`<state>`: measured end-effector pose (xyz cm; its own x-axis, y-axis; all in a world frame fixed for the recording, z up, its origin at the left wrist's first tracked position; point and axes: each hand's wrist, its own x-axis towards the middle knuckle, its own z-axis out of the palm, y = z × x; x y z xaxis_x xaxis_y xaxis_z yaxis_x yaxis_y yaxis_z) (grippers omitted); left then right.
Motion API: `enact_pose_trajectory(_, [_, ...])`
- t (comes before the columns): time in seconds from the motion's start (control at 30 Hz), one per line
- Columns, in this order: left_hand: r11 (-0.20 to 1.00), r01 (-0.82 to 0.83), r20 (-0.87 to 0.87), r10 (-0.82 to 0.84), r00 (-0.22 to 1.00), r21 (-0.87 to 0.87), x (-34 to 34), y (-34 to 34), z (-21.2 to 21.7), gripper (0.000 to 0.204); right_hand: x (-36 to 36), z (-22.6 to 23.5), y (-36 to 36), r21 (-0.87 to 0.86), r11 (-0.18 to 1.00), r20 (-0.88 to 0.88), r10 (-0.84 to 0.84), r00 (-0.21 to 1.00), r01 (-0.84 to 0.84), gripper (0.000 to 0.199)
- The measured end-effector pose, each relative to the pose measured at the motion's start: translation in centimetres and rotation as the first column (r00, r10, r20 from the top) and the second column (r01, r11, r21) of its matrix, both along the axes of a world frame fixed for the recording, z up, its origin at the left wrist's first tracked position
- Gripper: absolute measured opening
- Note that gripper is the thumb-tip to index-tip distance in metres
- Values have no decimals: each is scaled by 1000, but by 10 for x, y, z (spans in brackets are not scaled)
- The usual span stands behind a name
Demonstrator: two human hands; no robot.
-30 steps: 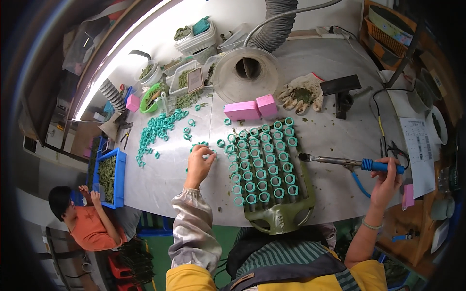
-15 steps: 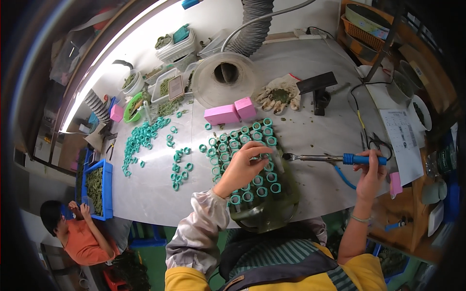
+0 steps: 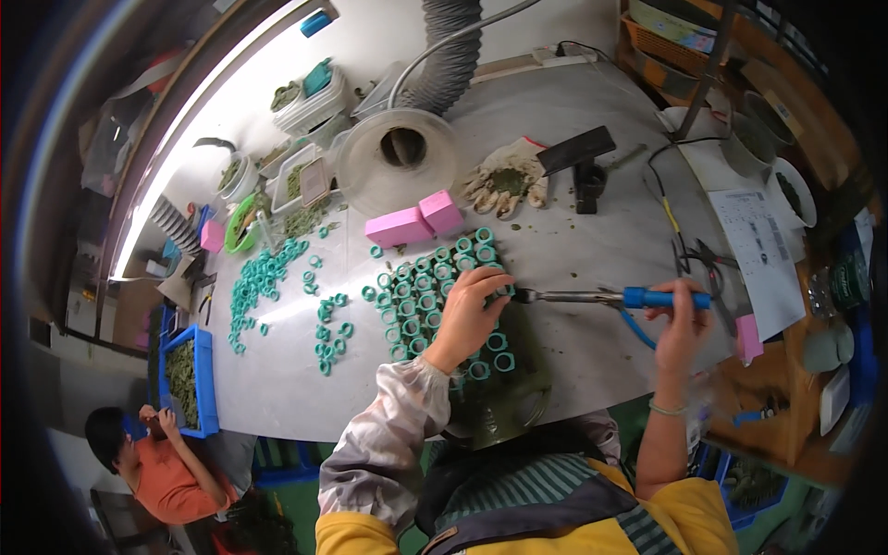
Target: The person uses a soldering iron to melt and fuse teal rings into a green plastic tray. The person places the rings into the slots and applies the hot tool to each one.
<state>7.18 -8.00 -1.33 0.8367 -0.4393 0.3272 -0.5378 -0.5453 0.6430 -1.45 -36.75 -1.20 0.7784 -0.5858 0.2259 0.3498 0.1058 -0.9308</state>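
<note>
In my right hand (image 3: 682, 324) is a soldering iron (image 3: 581, 297) with a blue handle; its metal shaft points left. The iron's tip reaches the fingers of my left hand (image 3: 470, 310). Those fingers are pinched together over the rows of teal rings (image 3: 408, 308), and what they hold, if anything, is hidden. The rings stand on upright pieces in a dark green holder (image 3: 509, 393) at the table's near edge. Part of the rows lies hidden beneath my left hand.
Loose teal rings (image 3: 264, 273) lie left of the rows. Behind stand pink blocks (image 3: 400, 227), a clear funnel hood (image 3: 356, 176) on a grey hose, a stained glove (image 3: 509, 180) and a black stand (image 3: 585, 185). A person in orange (image 3: 176, 476) sits at left beside a blue crate (image 3: 211, 388).
The iron's tip has come closer to my left fingers, from a gap to about touching. The whole view has shifted somewhat. My left hand stays pinched over the rows.
</note>
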Motion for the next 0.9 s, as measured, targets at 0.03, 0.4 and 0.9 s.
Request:
enact_pose_trajectory(0.03, [1000, -3, -12, 3, 1000, 16, 0, 3, -1, 32, -1, 1, -4, -9, 1000, -3, 1, 1000, -1, 21])
enact_pose_trajectory(0.4, [862, -439, 65, 438, 897, 253, 10, 167, 11, 27, -12, 18, -30, 63, 998, -5, -17, 1000, 17, 22])
enact_pose_trajectory(0.9, [779, -627, -180, 618, 765, 7, -39, 211, 2, 25, -22, 35, -11, 106, 993, 4, 48, 999, -49, 21])
